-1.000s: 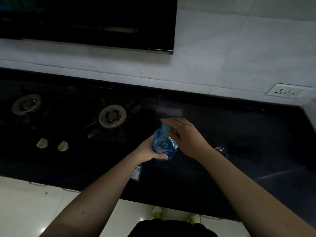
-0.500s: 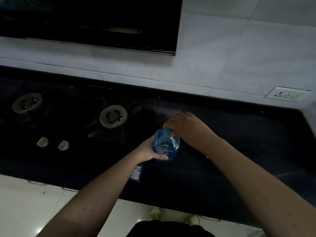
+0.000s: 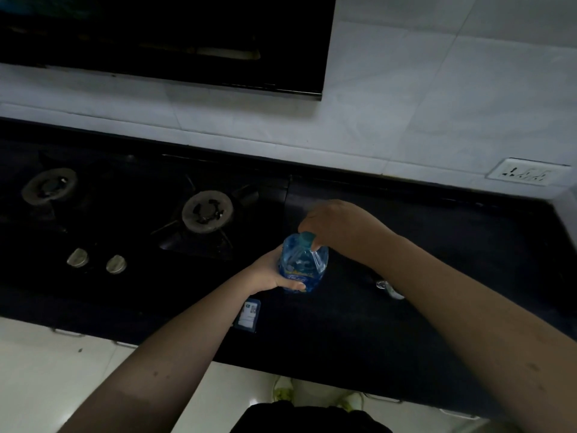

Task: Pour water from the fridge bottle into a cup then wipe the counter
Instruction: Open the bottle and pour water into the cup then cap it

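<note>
A blue plastic water bottle (image 3: 302, 266) stands upright on the black counter (image 3: 359, 323), just right of the stove. My left hand (image 3: 271, 273) wraps around its body from the left. My right hand (image 3: 335, 228) comes over the top, its fingers closed on the teal cap (image 3: 306, 238). A clear glass cup (image 3: 388, 287) shows only as a glint on the counter, mostly hidden behind my right forearm.
A two-burner gas stove (image 3: 207, 211) with two knobs (image 3: 116, 264) fills the counter's left half. A small blue-and-white card (image 3: 250, 313) lies near the front edge. A wall socket (image 3: 527, 174) sits at the right; a dark range hood (image 3: 162, 39) hangs above.
My right hand has shifted from covering the bottle's shoulder to pinching the cap from above and has turned at the wrist. The bottle and my left hand stayed in place.
</note>
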Tool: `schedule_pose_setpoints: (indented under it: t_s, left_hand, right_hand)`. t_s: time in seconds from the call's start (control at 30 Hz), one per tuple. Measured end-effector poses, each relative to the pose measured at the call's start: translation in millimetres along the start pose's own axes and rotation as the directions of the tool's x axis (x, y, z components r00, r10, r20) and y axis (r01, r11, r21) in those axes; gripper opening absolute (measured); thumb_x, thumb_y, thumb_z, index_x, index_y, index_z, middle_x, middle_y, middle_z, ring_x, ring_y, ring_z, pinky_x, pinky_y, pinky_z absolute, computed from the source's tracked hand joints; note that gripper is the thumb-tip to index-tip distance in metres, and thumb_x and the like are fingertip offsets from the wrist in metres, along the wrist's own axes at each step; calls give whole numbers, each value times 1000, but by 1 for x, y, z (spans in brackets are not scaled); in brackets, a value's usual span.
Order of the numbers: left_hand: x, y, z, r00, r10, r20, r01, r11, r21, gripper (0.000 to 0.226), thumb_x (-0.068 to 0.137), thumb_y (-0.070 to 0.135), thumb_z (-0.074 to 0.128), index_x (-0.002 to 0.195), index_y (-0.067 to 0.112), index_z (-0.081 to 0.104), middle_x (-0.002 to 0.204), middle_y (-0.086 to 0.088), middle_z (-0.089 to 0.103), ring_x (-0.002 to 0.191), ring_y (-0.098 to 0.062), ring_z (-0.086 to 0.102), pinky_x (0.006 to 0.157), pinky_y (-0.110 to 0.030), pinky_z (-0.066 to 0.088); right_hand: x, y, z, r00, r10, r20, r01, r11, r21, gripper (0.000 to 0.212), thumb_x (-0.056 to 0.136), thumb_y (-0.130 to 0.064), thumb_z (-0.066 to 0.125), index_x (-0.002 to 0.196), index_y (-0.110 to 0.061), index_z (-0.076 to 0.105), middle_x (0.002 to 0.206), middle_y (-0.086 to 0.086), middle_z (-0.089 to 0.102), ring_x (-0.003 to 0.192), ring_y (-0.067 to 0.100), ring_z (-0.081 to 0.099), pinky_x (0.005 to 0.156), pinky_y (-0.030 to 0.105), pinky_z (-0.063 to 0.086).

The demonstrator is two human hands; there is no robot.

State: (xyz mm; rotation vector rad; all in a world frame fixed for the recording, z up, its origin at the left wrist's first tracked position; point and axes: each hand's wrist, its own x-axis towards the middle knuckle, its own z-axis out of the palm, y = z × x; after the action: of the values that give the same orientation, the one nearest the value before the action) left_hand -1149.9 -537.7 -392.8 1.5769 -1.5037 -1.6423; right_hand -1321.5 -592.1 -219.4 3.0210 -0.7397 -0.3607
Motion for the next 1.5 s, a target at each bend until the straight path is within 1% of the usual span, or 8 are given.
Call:
schedule_pose_setpoints:
  t_s: [0.33, 0.47, 0.67, 0.77, 0.87, 0.97, 1.37, 1.5]
  left_hand:
    - [-2, 5, 0, 1000, -5, 15, 5, 1000, 5, 86, 67, 14, 91, 138, 26, 45, 121, 16, 64, 108, 7, 61, 90, -14, 50]
    - [2, -1, 0, 1000, -11, 6, 11, 1000, 25, 87, 66, 18, 91, 140, 25, 45, 124, 13, 64, 111, 3, 61, 99, -24, 49]
    - [2, 1, 1, 1000, -22, -5, 22, 1000, 6, 72, 70, 6, 87, 125, 31, 47, 113, 18, 63, 96, 13, 62, 91, -13, 50]
    - [2, 0, 1, 1000, -6, -1, 6, 1000, 13, 81, 66, 15, 91, 132, 28, 48, 120, 13, 66, 109, 2, 62, 98, -24, 50]
    - [1, 1, 1, 1000, -17, -8, 17, 1000, 17, 81, 66, 16, 91, 133, 29, 48, 118, 16, 66, 108, 5, 62, 89, -15, 49]
    - [0, 4, 1, 1000, -16, -4, 16, 1000, 11, 85, 64, 17, 92, 135, 27, 47, 122, 13, 65, 111, 2, 61, 93, -18, 48]
    - [-2, 4, 4, 997, -3, -72, 8, 998, 70, 80, 66, 18, 91, 131, 29, 47, 111, 23, 61, 100, 14, 58, 76, -2, 44]
    - [-2, 4, 5, 998, 4, -64, 0, 998, 70, 80, 66, 17, 91, 131, 30, 46, 114, 22, 61, 99, 14, 57, 91, -12, 47]
  right_hand:
    - [-1, -4, -2, 999, -50, 7, 50, 998, -46, 24, 95, -20, 53, 118, -17, 59, 117, 0, 61, 112, 19, 55, 94, 34, 46]
    - [0, -7, -8, 991, 111, 76, -109, 994, -31, 43, 93, -46, 52, 118, -12, 59, 117, 4, 58, 109, 22, 57, 87, 34, 48]
    - [-14, -20, -3, 941, 323, -105, -328, 944, -36, 74, 89, -72, 18, 61, -13, 52, 63, -1, 53, 52, 16, 45, 54, 28, 38]
    - [-20, -8, 4, 915, 284, -285, -265, 959, 104, 65, 90, -66, 22, 94, -17, 64, 90, -1, 64, 78, 21, 63, 63, 31, 47]
    - [-18, 0, 12, 995, 76, -71, -67, 990, 122, 45, 98, -42, 43, 140, -26, 42, 131, 1, 50, 110, 20, 57, 90, 33, 49]
    - [-12, -5, 13, 999, 7, -47, -4, 999, 55, 40, 98, -17, 46, 138, -20, 43, 129, 1, 47, 108, 18, 55, 88, 27, 45]
    - [-4, -29, 19, 946, 295, -137, -309, 946, -96, 53, 101, -52, 27, 114, -9, 54, 109, 8, 59, 92, 22, 60, 66, 30, 40]
    - [-7, -19, 17, 960, 205, -193, -228, 968, -102, 55, 100, -55, 24, 116, -12, 54, 110, 5, 59, 91, 21, 60, 65, 29, 41]
